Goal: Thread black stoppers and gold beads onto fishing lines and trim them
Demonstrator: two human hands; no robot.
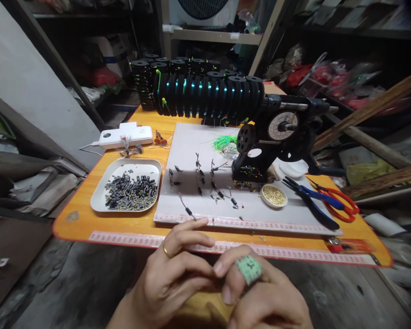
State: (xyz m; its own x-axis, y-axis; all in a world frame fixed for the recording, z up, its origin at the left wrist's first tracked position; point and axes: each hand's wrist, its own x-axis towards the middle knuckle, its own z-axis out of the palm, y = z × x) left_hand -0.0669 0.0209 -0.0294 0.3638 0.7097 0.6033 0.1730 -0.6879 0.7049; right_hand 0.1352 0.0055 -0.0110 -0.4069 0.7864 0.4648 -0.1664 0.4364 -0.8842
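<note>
Both hands are close together at the table's front edge, low in the head view. My left hand (178,265), with a gold ring, has its fingers bent and close together; what it pinches, if anything, is too small to see. My right hand (260,288) has green tape round a finger, and its thumb and index finger are pressed together near the left fingertips. Whatever lies between them cannot be made out. Just beyond the left fingertips, a small black piece with a wire (189,211) lies on the white board (178,151). More such pieces (220,194) are scattered behind it.
A white tray (97,194) of small black and grey parts stands left. A black winding machine (260,160) carries a row of spools (208,96). At right are a dish of gold beads (274,196), blue pliers (324,196) and red-handled scissors (349,205). A power bank (126,137) lies back left.
</note>
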